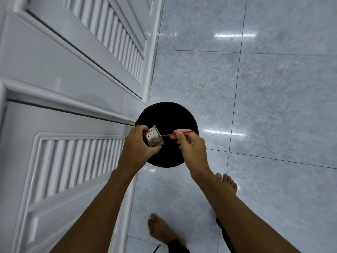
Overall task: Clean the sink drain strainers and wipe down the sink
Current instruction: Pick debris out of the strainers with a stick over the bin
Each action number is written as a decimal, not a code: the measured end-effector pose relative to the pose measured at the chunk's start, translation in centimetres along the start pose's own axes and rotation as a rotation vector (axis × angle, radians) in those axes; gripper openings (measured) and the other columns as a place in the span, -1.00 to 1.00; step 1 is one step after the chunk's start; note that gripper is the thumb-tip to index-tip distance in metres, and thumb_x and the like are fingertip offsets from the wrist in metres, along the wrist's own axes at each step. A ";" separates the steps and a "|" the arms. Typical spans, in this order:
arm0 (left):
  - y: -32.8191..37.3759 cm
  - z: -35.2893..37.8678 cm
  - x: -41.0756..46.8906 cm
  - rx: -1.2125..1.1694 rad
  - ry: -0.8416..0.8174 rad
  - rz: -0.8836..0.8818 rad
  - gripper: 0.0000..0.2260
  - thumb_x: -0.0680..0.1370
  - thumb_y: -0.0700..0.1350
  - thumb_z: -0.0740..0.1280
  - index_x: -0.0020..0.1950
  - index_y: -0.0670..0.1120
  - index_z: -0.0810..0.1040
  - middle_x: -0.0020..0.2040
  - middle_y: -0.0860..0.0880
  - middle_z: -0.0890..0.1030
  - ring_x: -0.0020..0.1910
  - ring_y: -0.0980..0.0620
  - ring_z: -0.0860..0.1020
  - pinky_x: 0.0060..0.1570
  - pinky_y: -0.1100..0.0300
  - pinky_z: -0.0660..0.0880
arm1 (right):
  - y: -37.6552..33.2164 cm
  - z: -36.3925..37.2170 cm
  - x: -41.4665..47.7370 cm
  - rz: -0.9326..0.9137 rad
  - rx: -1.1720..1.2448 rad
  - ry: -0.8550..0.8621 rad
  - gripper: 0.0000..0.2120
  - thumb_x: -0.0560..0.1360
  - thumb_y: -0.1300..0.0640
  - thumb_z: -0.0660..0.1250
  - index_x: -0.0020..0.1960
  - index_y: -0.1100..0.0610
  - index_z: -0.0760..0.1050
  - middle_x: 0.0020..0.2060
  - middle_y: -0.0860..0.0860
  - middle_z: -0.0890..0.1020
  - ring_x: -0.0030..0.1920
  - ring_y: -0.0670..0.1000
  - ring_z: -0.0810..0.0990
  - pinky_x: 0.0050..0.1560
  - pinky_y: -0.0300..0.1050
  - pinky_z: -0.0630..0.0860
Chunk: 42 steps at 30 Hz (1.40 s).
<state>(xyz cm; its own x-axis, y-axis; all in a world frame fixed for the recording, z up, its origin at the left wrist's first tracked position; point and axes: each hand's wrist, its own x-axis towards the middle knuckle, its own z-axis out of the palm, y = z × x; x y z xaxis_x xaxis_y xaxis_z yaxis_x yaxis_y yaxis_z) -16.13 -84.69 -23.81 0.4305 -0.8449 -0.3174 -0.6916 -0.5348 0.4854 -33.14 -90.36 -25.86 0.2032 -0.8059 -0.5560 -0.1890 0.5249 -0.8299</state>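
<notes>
My left hand (137, 143) grips a metal cup-shaped drain strainer (154, 136) with holes in its wall, tilted on its side with the mouth facing right. My right hand (189, 145) pinches a thin red stick (168, 134) whose tip points into the strainer's mouth. Both hands hover over a round black bin (173, 117) lined with a black bag on the floor. The sink is not in view.
White louvred cabinet doors (73, 70) fill the left side, right against the bin. Glossy grey floor tiles (255, 88) stretch to the right. My bare feet (160, 229) stand just below the bin.
</notes>
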 end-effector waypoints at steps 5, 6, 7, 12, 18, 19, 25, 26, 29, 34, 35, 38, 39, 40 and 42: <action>-0.4 -0.8 0.0 -0.097 0.043 0.021 -0.33 0.27 0.03 0.70 0.28 -0.08 0.52 0.14 0.05 0.60 0.09 0.15 0.55 0.04 0.43 0.47 | 0.5 -1.0 -0.8 -0.055 -0.048 -0.072 -0.88 0.65 0.05 0.30 0.01 -0.06 0.62 -0.14 -0.16 0.74 0.00 -0.20 0.68 0.09 -0.24 0.61; -0.5 -1.0 -0.1 -0.084 0.028 0.035 -0.33 0.26 0.02 0.70 0.28 -0.08 0.52 0.14 0.04 0.60 0.09 0.14 0.56 0.04 0.44 0.46 | 0.7 -1.3 -0.9 -0.092 -0.134 -0.042 -0.88 0.64 0.05 0.30 0.01 -0.06 0.62 -0.15 -0.20 0.72 -0.01 -0.25 0.66 0.07 -0.29 0.60; -0.6 -1.1 -0.2 -0.070 0.014 0.047 -0.34 0.26 0.01 0.70 0.27 -0.08 0.53 0.13 0.03 0.60 0.09 0.12 0.56 0.04 0.45 0.45 | 0.9 -1.5 -0.9 -0.127 -0.204 0.004 -0.88 0.64 0.05 0.31 0.03 -0.04 0.63 -0.15 -0.24 0.70 -0.04 -0.30 0.64 0.05 -0.33 0.59; -0.2 -0.7 -0.3 -0.012 -0.026 0.021 -0.35 0.30 0.01 0.67 0.32 -0.09 0.54 0.14 -0.04 0.59 0.10 -0.01 0.58 0.13 0.10 0.57 | 0.9 -0.6 -1.0 -0.126 -0.141 0.085 -0.88 0.63 0.02 0.31 0.01 -0.08 0.63 -0.16 -0.24 0.71 -0.03 -0.30 0.64 -0.01 -0.44 0.55; -0.5 -0.5 -0.5 0.046 -0.088 -0.016 -0.34 0.32 0.06 0.65 0.35 -0.09 0.54 0.15 -0.08 0.58 0.11 -0.03 0.57 0.13 0.11 0.56 | 2.1 -0.4 -1.0 0.007 -0.165 0.158 -0.86 0.64 0.03 0.30 0.00 -0.05 0.64 -0.14 -0.17 0.72 -0.01 -0.17 0.66 0.07 -0.24 0.59; -0.6 -0.6 -0.5 0.054 -0.084 -0.038 -0.34 0.32 0.06 0.65 0.35 -0.10 0.54 0.15 -0.08 0.58 0.11 -0.04 0.58 0.13 0.11 0.56 | 2.2 -0.6 -0.9 0.029 -0.122 0.147 -0.87 0.64 0.02 0.30 -0.01 -0.08 0.63 -0.15 -0.17 0.73 -0.03 -0.16 0.66 0.07 -0.19 0.60; -0.3 0.3 -0.4 0.054 -0.115 -0.034 -0.33 0.32 0.08 0.65 0.35 -0.09 0.53 0.15 -0.09 0.59 0.11 -0.04 0.58 0.13 0.05 0.58 | 2.8 -0.1 -1.2 -0.010 -0.247 0.100 -0.82 0.64 0.03 0.30 0.10 0.03 0.66 -0.12 -0.16 0.73 -0.07 -0.23 0.65 -0.10 -0.50 0.48; -0.3 0.3 -0.5 0.052 -0.113 -0.048 -0.33 0.32 0.08 0.65 0.35 -0.09 0.53 0.15 -0.09 0.59 0.11 -0.04 0.57 0.13 0.05 0.58 | 2.7 -0.3 -1.1 -0.001 -0.251 0.176 -0.81 0.65 0.03 0.29 0.10 0.05 0.66 -0.11 -0.14 0.72 -0.05 -0.22 0.64 -0.12 -0.54 0.46; -0.4 0.4 -0.4 0.041 -0.091 -0.083 -0.34 0.32 0.07 0.65 0.34 -0.10 0.53 0.15 -0.09 0.59 0.09 -0.03 0.58 0.11 0.09 0.58 | 2.2 -0.4 -1.0 -0.034 -0.125 0.148 -0.86 0.64 0.00 0.30 0.00 -0.08 0.64 -0.15 -0.19 0.72 -0.05 -0.26 0.64 -0.10 -0.55 0.48; 0.1 0.6 -0.6 0.042 -0.115 -0.065 -0.34 0.31 0.08 0.65 0.33 -0.10 0.52 0.16 -0.08 0.59 0.10 -0.04 0.58 0.10 0.05 0.60 | 2.5 -0.5 -1.3 -0.042 -0.267 0.122 -0.83 0.64 0.04 0.30 0.06 0.03 0.66 -0.13 -0.13 0.72 -0.09 -0.25 0.63 -0.12 -0.50 0.47; 0.2 0.6 -0.7 0.044 -0.115 -0.074 -0.34 0.32 0.08 0.65 0.33 -0.10 0.52 0.16 -0.08 0.59 0.11 -0.05 0.58 0.11 0.03 0.60 | 2.4 -0.8 -1.1 -0.015 -0.255 0.192 -0.82 0.65 0.04 0.30 0.07 0.05 0.66 -0.11 -0.12 0.72 -0.07 -0.23 0.63 -0.12 -0.49 0.48; -0.1 0.5 -0.6 0.056 -0.093 -0.103 -0.34 0.32 0.09 0.65 0.33 -0.10 0.52 0.16 -0.08 0.58 0.11 -0.06 0.58 0.12 0.03 0.59 | 2.0 -0.8 -0.8 0.001 -0.141 0.172 -0.84 0.64 -0.01 0.29 -0.01 -0.08 0.65 -0.14 -0.20 0.71 -0.05 -0.25 0.64 -0.08 -0.44 0.54; -0.2 0.5 -0.6 0.060 -0.085 -0.104 -0.34 0.32 0.09 0.65 0.32 -0.09 0.52 0.15 -0.08 0.58 0.10 -0.05 0.57 0.11 0.06 0.59 | 1.8 -0.4 -1.0 -0.015 -0.148 0.103 -0.85 0.63 -0.02 0.30 -0.03 -0.12 0.64 -0.16 -0.23 0.71 -0.05 -0.27 0.64 -0.07 -0.43 0.55; -0.2 0.6 -0.7 0.065 -0.081 -0.099 -0.34 0.32 0.08 0.65 0.32 -0.09 0.51 0.15 -0.08 0.58 0.09 -0.04 0.57 0.09 0.09 0.58 | 1.9 0.0 -1.2 -0.028 -0.184 0.048 -0.86 0.63 -0.02 0.31 -0.03 -0.13 0.64 -0.16 -0.24 0.71 -0.05 -0.28 0.64 -0.06 -0.44 0.56; -0.1 0.9 -0.8 0.071 -0.082 -0.089 -0.35 0.32 0.08 0.65 0.31 -0.09 0.51 0.15 -0.07 0.57 0.08 -0.03 0.56 0.03 0.16 0.54 | 2.5 0.3 -1.3 -0.032 -0.265 0.055 -0.86 0.63 0.01 0.31 0.02 -0.07 0.65 -0.14 -0.20 0.71 -0.03 -0.23 0.65 -0.08 -0.45 0.54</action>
<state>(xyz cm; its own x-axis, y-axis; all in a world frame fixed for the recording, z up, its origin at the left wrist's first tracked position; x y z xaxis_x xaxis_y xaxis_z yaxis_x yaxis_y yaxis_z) -16.97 -83.95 -24.29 0.4449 -0.7890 -0.4237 -0.6936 -0.6028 0.3944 -33.64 -87.87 -27.24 0.1621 -0.8382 -0.5207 -0.4301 0.4149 -0.8018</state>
